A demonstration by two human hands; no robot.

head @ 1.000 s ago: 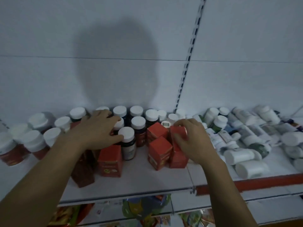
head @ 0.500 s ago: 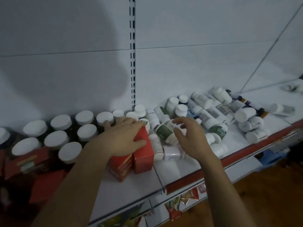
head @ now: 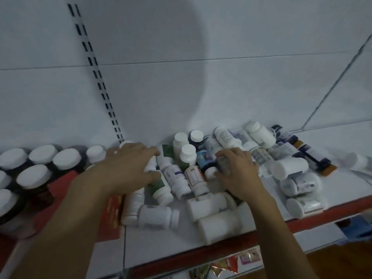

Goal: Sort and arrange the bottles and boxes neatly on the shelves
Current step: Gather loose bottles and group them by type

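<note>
Head view, white shelf [head: 161, 250] with a red front edge. My left hand [head: 124, 168] is curling fingers and thumb around a small white bottle [head: 151, 166] at the left edge of the bottle pile [head: 177, 182], most of it lying flat. My right hand [head: 237, 174] is gripping a grey-labelled bottle [head: 222, 164] mid-pile. Dark white-capped jars [head: 38, 178] are standing at the left, with red boxes [head: 112, 212] beside them.

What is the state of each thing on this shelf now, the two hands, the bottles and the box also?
left hand, grips a small white bottle.
right hand, curled round a grey-labelled bottle.
dark jars, upright, capped.
large white bottles, lying on their sides.
red box, partly covered, pose unclear.
</note>
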